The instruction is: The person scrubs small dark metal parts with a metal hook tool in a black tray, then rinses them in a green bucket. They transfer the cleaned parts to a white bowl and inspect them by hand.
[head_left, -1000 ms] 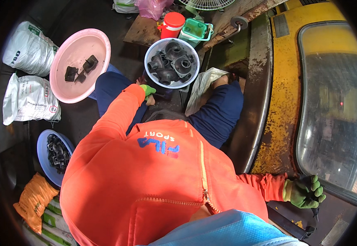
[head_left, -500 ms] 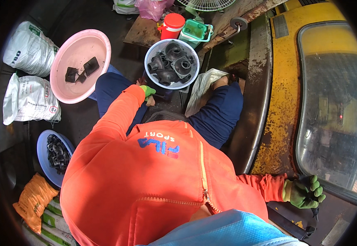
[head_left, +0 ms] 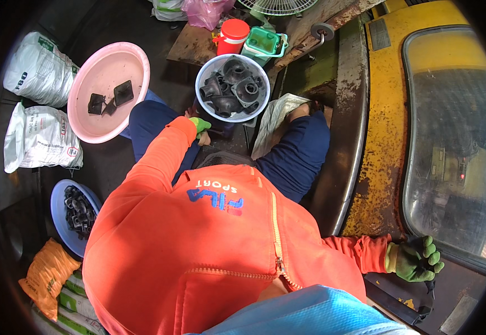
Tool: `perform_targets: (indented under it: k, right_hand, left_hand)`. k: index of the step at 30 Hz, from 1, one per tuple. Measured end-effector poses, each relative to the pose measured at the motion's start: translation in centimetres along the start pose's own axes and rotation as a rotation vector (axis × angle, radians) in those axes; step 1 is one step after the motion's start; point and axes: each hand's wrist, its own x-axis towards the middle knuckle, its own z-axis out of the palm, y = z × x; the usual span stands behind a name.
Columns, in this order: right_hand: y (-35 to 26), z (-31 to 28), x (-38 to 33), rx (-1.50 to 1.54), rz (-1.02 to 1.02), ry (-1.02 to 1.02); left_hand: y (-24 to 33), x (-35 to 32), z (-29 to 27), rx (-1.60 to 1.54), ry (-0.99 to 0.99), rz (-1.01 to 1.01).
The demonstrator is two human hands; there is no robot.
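My left hand (head_left: 200, 125), in a green glove, is low beside the left knee, just below a pale blue basin (head_left: 199, 99). Its fingers are mostly hidden, so what it holds is unclear. Black moulded rubber-like parts (head_left: 247, 89) with round necks and flat flanges fill that basin. Out to the far right, my gloved right hand (head_left: 417, 261) rests at the dark ledge below the machine's window. Its fingers are curled, and a black strap-like piece (head_left: 430, 287) hangs beneath them. What lies inside the grip cannot be made out.
A pink basin (head_left: 77, 120) with a few flat black pieces stands left. Below it sits a blue basin (head_left: 59, 212) of small black parts. White sacks (head_left: 39, 137) and an orange bag (head_left: 47, 276) line the left. A yellow machine (head_left: 378, 134) with a window (head_left: 455, 145) borders the right.
My right hand has turned slightly, its fingers shifting a little. Reflections in the machine's window differ, the window having moved slightly. My left hand is nearly unmoved.
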Motion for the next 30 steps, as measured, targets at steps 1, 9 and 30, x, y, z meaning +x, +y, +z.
perform_targets:
  k: [1, 9, 30]
  right_hand:
    - [0.1, 0.2, 0.0, 0.004, 0.003, 0.003]
    - [1.1, 1.4, -0.4, -0.159, -0.144, 0.197]
    - [0.4, -0.5, -0.7, 0.113, 0.018, -0.098]
  left_hand:
    - [-0.2, 0.4, -0.1, -0.01, -0.132, -0.026]
    - [0.1, -1.0, 0.0, 0.26, 0.171, 0.063]
    - [0.7, -3.9, -8.3, 0.113, -0.227, 0.519]
